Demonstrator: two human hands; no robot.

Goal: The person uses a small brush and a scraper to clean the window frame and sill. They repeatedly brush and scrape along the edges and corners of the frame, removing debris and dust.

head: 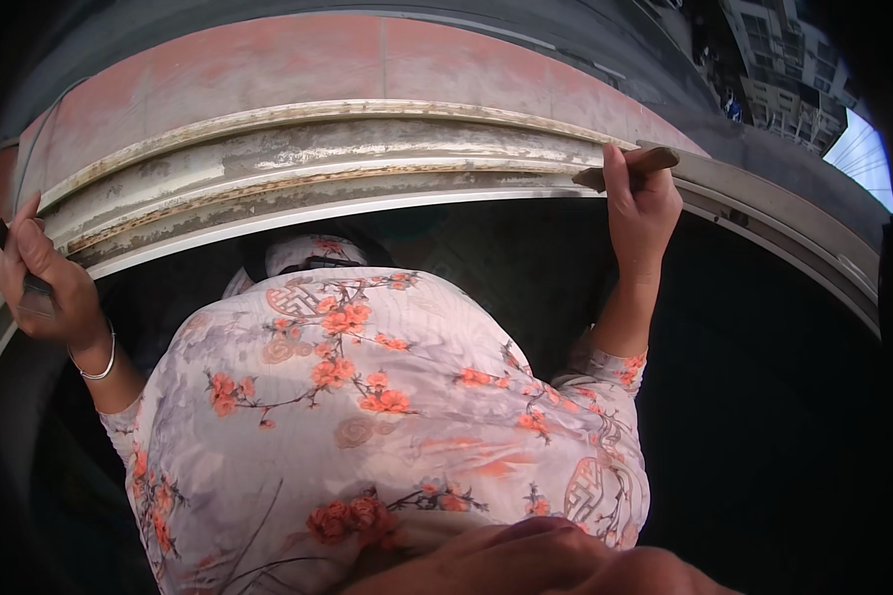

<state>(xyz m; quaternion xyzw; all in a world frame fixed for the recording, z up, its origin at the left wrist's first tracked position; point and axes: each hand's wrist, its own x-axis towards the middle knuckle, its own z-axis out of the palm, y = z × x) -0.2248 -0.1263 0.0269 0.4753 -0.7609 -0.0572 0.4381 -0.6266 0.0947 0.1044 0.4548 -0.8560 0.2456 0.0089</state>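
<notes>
My right hand (644,204) grips a small brush with a wooden handle (653,159). Its dark tip (589,179) is at the inner groove of the window track (417,145). On the far left, my left hand (48,271) is closed around a flat dark tool (37,286), possibly a scraper; my fingers hide much of it. That hand is beside the left end of the track. Worn, flaking pale patches and grey grime cover the channels between the rails, and a white inner rail (327,216) runs along the near side.
Beyond the track lies a pinkish outer ledge (327,59) with a thin cable (37,141) at its left. Buildings (789,67) show outside at the upper right. My flower-printed top (387,401) fills the near middle, above a dark floor.
</notes>
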